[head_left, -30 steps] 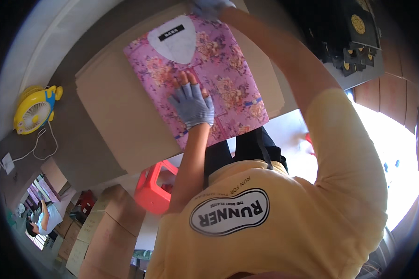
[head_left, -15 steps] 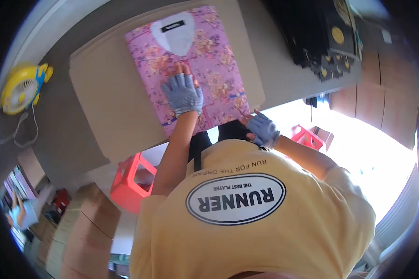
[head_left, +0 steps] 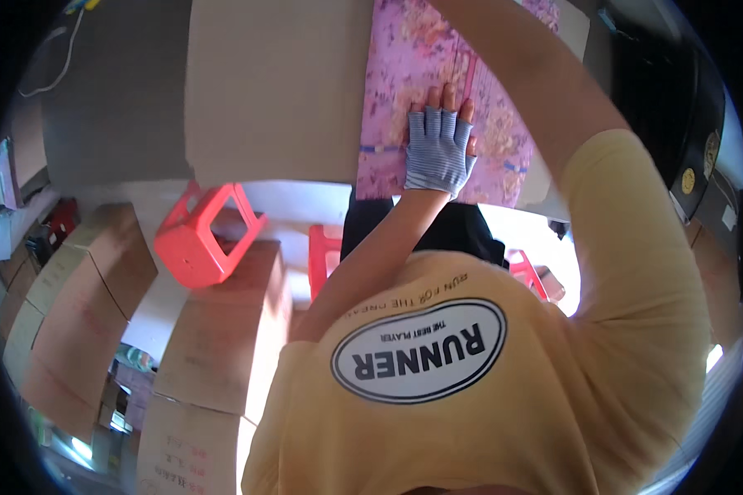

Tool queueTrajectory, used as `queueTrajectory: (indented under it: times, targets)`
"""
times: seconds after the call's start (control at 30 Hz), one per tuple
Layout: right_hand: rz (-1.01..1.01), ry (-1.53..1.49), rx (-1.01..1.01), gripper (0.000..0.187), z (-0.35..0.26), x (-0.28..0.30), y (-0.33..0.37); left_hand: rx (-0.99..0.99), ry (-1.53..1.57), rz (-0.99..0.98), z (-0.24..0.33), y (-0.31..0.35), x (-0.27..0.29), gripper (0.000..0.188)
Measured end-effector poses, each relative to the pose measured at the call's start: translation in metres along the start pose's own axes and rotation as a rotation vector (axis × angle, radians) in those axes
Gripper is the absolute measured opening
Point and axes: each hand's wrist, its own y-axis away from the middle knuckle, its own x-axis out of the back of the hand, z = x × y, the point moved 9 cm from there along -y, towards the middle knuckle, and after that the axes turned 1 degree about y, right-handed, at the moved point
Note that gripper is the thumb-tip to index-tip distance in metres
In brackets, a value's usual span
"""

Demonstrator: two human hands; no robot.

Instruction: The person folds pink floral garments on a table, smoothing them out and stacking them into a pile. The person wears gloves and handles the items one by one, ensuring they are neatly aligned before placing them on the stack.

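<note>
A folded pink floral garment [head_left: 388, 74] lies on a large sheet of brown cardboard [head_left: 272, 99]. My left hand [head_left: 439, 148], in a blue-grey striped fingerless glove, rests flat on the garment near its close edge, fingers stretched out and slightly apart. It grips nothing. My right arm reaches far forward across the garment and leaves the picture at the top, so my right hand is out of view. The garment's far end is cut off by the top edge and partly covered by that arm.
Black packages with gold round marks [head_left: 688, 178] are at the right end of the table. A red plastic stool [head_left: 198, 247] stands below the table on the left. Cardboard boxes [head_left: 210, 346] are stacked at lower left. A white cord [head_left: 73, 58] runs over the table at upper left.
My right hand has gone from the garment's near corner, up and forward past the top edge. My left hand stays flat on the garment, nearer its close edge. The view has shifted.
</note>
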Motion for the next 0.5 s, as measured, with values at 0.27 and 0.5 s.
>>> queueTrajectory:
  times: [0.27, 0.5]
  targets:
    - [-0.319, -0.577, 0.631, 0.057, -0.247, 0.089, 0.225, -0.075, -0.073, 0.026, 0.009, 0.015, -0.006, 0.057]
    - [-0.784, -1.613, 0.055, 0.037, -0.234, 0.154, 0.254, -0.007, -0.037, -0.068, 0.002, 0.016, -0.008, 0.058]
